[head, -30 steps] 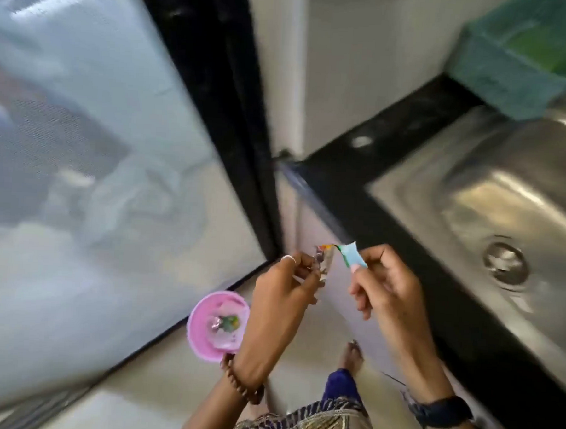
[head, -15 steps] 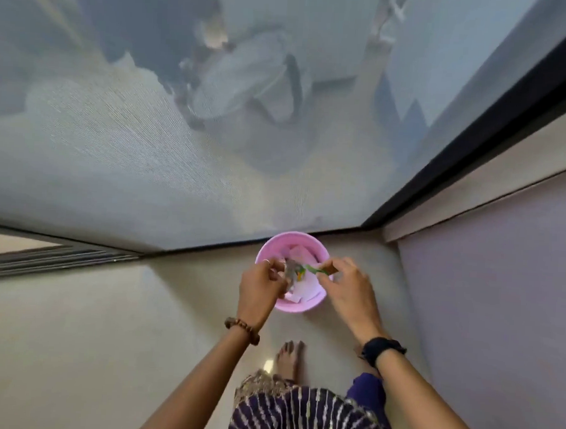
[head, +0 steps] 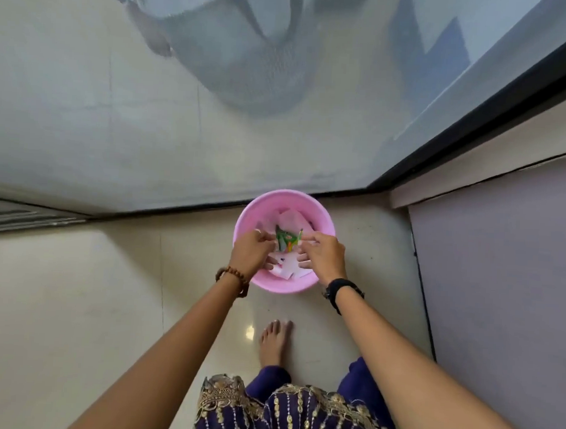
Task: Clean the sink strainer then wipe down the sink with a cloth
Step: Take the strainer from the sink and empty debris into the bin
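A round pink bin (head: 252, 209) stands on the tiled floor beside a glass door. White paper scraps (head: 291, 223) lie inside it. Both my hands hover over the bin. My left hand (head: 252, 252) and my right hand (head: 324, 254) each pinch one side of a small green and orange wrapper (head: 285, 240) held between them above the scraps. The sink and its strainer are out of view.
A screened glass door with a black frame (head: 477, 113) runs behind the bin. A pale cabinet side (head: 501, 275) stands at the right. My bare foot (head: 273, 343) rests on the cream floor tiles (head: 73, 301) just behind the bin.
The view has swung from the sink and counter down to the floor. Both hands carried the wrapper from chest height down over the pink bin.
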Tool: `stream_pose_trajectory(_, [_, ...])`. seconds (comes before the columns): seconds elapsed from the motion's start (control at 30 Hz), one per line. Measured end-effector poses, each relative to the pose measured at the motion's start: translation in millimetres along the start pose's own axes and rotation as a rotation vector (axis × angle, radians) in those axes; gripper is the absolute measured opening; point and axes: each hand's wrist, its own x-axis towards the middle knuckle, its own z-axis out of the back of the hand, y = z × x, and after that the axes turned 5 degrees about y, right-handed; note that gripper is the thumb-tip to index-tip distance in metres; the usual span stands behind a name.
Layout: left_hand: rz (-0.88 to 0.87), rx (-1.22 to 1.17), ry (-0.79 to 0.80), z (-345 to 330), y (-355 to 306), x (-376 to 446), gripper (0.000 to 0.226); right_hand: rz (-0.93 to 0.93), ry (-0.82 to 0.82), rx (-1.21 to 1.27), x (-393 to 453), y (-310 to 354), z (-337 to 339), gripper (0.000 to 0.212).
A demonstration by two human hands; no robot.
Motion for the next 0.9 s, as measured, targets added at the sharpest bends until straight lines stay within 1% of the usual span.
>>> stream_pose_trajectory(0.1, [0.018,-0.214,0.041,1,-27,-38,0.013,-0.038,-0.026,0.099,-31,20,15,0.009])
stream_pose_trajectory(0.2, [0.045,-0.304,0.051,-1,-55,-70,0.017,-0.084,-0.03,0.204,-61,43,31,0.015])
stream_pose_trajectory(0.3, [0.088,-0.455,0.045,-7,-93,-104,0.019,-0.051,-0.009,0.331,-97,76,53,0.01])
stream_pose_trajectory(0.33, [0.097,-0.528,0.063,-11,-110,-118,0.02,-0.025,-0.002,0.409,-114,90,63,0.012])
stream_pose_trajectory(0.4, [0.095,-0.695,0.124,-20,-146,-153,0.029,0.032,0.006,0.597,-153,119,90,0.021])
stream_pose_trajectory(0.47, [0.043,-0.795,0.229,-31,-183,-193,0.034,0.083,0.025,0.759,-198,148,122,0.029])
stream_pose_trajectory(0.57, [-0.064,-0.825,0.464,-59,-249,-268,0.037,0.227,0.034,0.915,-284,183,185,0.033])
stream_pose_trajectory(0.63, [-0.136,-0.802,0.609,-82,-286,-315,0.044,0.341,-0.014,0.946,-338,198,228,0.033])
stream_pose_trajectory(0.7, [-0.197,-0.744,0.754,-112,-319,-360,0.049,0.438,-0.097,0.982,-387,204,272,0.035])
stream_pose_trajectory(0.77, [-0.264,-0.648,0.877,-149,-343,-397,0.05,0.515,-0.196,1.04,-425,200,314,0.038])
stream_pose_trajectory(0.83, [-0.32,-0.527,0.963,-187,-361,-424,0.048,0.547,-0.298,1.075,-451,189,353,0.037])
stream_pose_trajectory(0.9, [-0.351,-0.346,0.999,-231,-379,-444,0.045,0.557,-0.398,1.103,-469,170,396,0.033])
